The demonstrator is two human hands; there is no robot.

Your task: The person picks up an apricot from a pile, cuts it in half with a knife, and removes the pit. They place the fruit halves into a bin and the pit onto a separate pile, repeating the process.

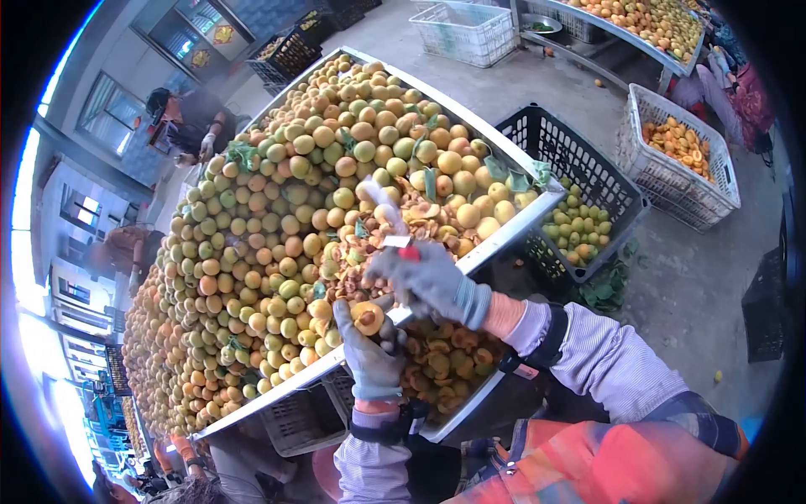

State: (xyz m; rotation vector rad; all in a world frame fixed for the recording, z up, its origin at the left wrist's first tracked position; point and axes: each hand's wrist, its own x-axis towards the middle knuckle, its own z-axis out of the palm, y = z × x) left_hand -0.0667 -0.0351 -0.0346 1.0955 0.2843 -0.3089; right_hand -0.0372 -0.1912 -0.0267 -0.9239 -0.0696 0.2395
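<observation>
My left hand [369,363], in a grey glove, is closed round a cut apricot [367,318] whose face, with the brown pit at its centre, points up. My gloved right hand [432,284] grips a red-handled knife [409,252] just above and to the right of it. The knife's blade is blurred, so its full shape does not show. Whole apricots [277,244] are heaped on the metal-edged table before me. Beyond my hands lies a pile of pits and cut pieces [357,260]. Apricot halves [441,365] fill a container below my wrists.
A black crate [546,139] with greenish fruit stands right of the table. Farther right is a white crate [684,202] of apricot halves. Another white crate [466,34] is at the back. A person [193,126] works across the table, others along the left. The table's metal rim [495,239] runs beside my hands.
</observation>
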